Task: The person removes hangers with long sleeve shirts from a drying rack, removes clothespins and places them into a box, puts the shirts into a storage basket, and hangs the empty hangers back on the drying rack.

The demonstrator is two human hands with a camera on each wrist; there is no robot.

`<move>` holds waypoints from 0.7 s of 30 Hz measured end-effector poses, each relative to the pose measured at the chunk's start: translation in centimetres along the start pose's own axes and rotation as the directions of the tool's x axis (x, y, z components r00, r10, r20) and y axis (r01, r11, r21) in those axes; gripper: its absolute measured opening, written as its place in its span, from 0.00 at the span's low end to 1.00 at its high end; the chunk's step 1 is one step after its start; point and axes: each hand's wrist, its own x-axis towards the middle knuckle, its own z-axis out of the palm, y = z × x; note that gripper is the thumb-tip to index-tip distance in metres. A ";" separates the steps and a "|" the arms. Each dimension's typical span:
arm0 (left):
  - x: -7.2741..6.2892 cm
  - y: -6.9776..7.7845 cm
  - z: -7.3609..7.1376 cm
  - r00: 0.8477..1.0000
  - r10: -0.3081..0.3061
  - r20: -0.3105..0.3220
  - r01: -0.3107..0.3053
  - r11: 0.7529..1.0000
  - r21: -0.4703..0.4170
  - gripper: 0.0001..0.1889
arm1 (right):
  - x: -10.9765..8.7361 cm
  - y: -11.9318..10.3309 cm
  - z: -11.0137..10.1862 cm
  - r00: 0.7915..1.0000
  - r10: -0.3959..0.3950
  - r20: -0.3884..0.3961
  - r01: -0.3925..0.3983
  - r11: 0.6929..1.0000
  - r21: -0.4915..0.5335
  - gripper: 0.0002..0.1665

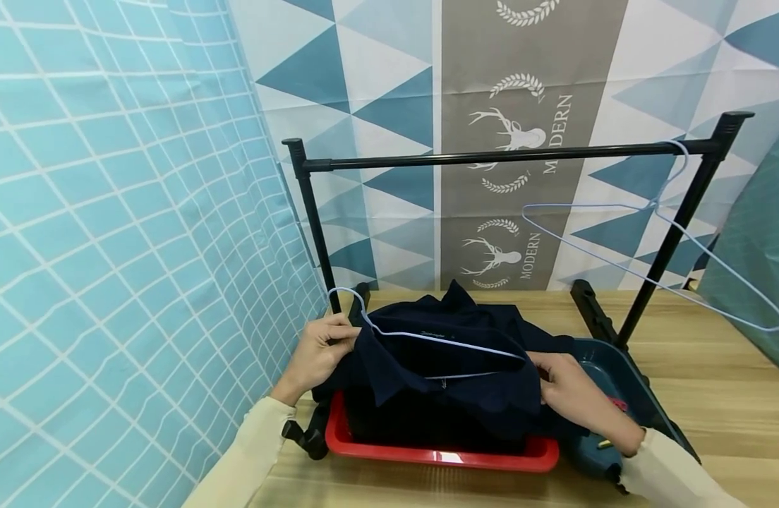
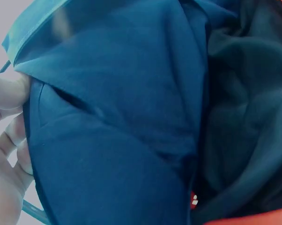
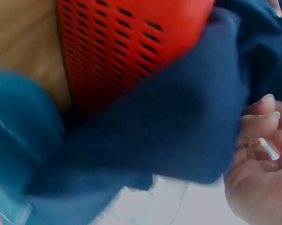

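A navy collared shirt (image 1: pixel 389 370) lies bunched over the red basket (image 1: pixel 440 457), its neck opening facing up. A light blue wire hanger (image 1: pixel 453 341) is partly inside the shirt, its hook rising out on the left; fabric hides parts of it. On the left, my left hand (image 1: pixel 319 353) pinches the shirt by the collar, close to the hook. Opposite it, my right hand (image 1: pixel 570 386) grips the shirt near the hanger's right end. In the left wrist view, thumb and fingers hold the shirt's edge (image 2: pixel 108 140). Blurred shirt cloth (image 3: pixel 178 117) hangs beside the right hand (image 3: pixel 263 164).
A black clothes rack (image 1: pixel 427 160) stands behind, with another light blue hanger (image 1: pixel 593 205) hooked at its right end. Black fabric (image 1: pixel 427 430) lies in the red basket. A dark teal tray (image 1: pixel 646 398) with small colored items sits on the right. A blue gridded sheet (image 1: pixel 110 212) borders the left.
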 end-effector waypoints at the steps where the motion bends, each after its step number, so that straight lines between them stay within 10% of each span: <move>1: 0.0 0.0 0.0 1.000 0.006 0.002 -0.006 1.000 0.008 0.16 | -0.1 -0.3 -0.4 1.000 -0.008 -0.028 0.007 1.000 -0.020 0.20; 7: 0.1 0.3 0.0 1.000 0.015 0.008 -0.016 0.997 0.071 0.16 | -0.3 -2.2 -2.7 0.986 -0.015 -0.165 0.004 0.998 -0.067 0.12; 21: 0.6 3.5 0.3 1.000 0.011 -0.029 -0.008 0.996 0.085 0.15 | -0.7 -3.5 -2.1 0.988 -0.109 -0.112 0.099 0.991 -0.092 0.10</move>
